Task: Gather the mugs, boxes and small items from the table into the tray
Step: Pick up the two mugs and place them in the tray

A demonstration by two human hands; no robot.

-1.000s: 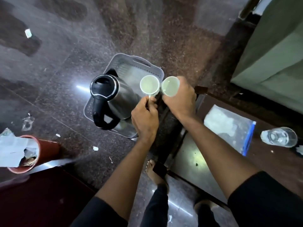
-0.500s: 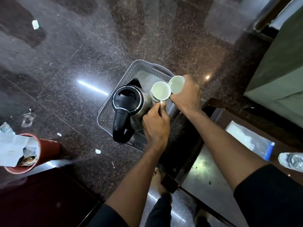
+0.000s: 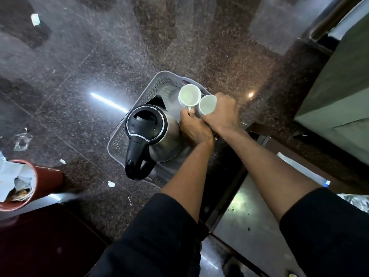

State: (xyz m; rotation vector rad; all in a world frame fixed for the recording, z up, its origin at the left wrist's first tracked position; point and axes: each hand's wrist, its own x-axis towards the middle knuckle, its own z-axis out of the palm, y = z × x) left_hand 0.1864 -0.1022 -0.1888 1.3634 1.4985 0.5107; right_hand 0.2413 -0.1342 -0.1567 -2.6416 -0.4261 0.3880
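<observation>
A grey perforated tray lies on the dark stone floor. A steel kettle with a black lid and handle stands in it. My left hand grips the handle of one white mug over the tray's far right corner. My right hand holds a second white mug right beside the first. Both mugs are upright and look empty. Whether they touch the tray floor is hidden by my hands.
A low table with a shiny top stands at the lower right, a plastic bag on it. A red bin with paper is at the left. A green cabinet stands at the right. Paper scraps dot the floor.
Both hands have carried the mugs down and further over the tray's far right corner, next to the kettle. The view has shifted so the table lies more to the right.
</observation>
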